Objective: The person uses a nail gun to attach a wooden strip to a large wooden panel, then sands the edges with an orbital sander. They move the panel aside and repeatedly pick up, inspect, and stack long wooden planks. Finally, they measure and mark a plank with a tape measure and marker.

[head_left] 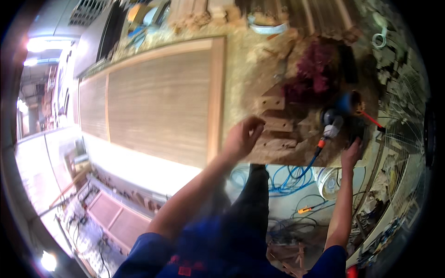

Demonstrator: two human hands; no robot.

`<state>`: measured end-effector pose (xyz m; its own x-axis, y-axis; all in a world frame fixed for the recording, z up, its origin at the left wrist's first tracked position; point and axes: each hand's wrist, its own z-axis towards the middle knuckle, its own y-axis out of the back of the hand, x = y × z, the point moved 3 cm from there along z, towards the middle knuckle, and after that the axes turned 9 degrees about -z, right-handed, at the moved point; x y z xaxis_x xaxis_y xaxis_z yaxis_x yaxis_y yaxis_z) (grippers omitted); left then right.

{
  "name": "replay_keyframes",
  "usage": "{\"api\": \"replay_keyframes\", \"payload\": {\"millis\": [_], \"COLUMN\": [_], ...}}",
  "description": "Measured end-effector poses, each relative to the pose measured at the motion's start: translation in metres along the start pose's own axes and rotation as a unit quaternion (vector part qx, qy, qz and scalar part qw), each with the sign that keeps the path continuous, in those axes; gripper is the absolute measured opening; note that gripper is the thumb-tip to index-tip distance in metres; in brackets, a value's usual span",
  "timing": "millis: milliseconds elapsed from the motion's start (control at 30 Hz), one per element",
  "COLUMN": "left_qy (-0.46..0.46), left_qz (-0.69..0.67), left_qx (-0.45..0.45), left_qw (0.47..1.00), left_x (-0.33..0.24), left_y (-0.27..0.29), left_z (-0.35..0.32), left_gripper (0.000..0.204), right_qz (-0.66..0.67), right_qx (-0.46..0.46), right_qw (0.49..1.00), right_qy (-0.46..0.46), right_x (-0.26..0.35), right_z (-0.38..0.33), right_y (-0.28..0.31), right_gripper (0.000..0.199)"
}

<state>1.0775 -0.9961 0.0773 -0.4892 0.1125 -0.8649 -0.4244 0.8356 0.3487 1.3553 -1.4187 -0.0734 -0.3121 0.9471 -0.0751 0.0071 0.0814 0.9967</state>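
My left hand (241, 138) is over the workbench's near edge, thumb and curled fingers slightly apart, with nothing visible in it. Just right of it lie several small wooden blocks (274, 124) with holes. My right hand (352, 152) is closed on a dark, block-like object (356, 129) at the bench's right end; blur hides its exact kind. Left of that hand lies a grey air-powered tool (331, 126) with an orange coupling and a blue hose. A blurred blue roll-like thing (346, 102) is beyond it.
A large framed wooden panel (162, 92) covers the bench's left part. A crumpled maroon cloth (315, 69) and stacked wood strips (296, 16) lie farther back. Below the bench are coiled blue hose (292, 185), a white bucket (327, 183) and a yellow-handled tool (304, 210). A wire fan guard (403, 111) stands at right.
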Motion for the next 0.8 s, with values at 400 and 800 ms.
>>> {"api": "replay_keyframes", "payload": {"millis": [400,800], "left_qy": [0.320,0.220], "left_qz": [-0.288,-0.279], "left_qx": [-0.161,-0.246], "left_qw": [0.888,0.902], "left_x": [0.233,0.277], "left_y": [0.048,0.051], "left_z": [-0.238,-0.271], "left_gripper": [0.039,0.046], "right_qz": [0.302,0.055], "right_qx": [-0.028,-0.018], "right_qw": [0.953,0.998], "right_qy": [0.002,0.017], "right_x": [0.078,0.097], "right_z": [-0.046,0.055], "right_y": [0.046,0.040], "right_gripper": [0.059,0.090]}}
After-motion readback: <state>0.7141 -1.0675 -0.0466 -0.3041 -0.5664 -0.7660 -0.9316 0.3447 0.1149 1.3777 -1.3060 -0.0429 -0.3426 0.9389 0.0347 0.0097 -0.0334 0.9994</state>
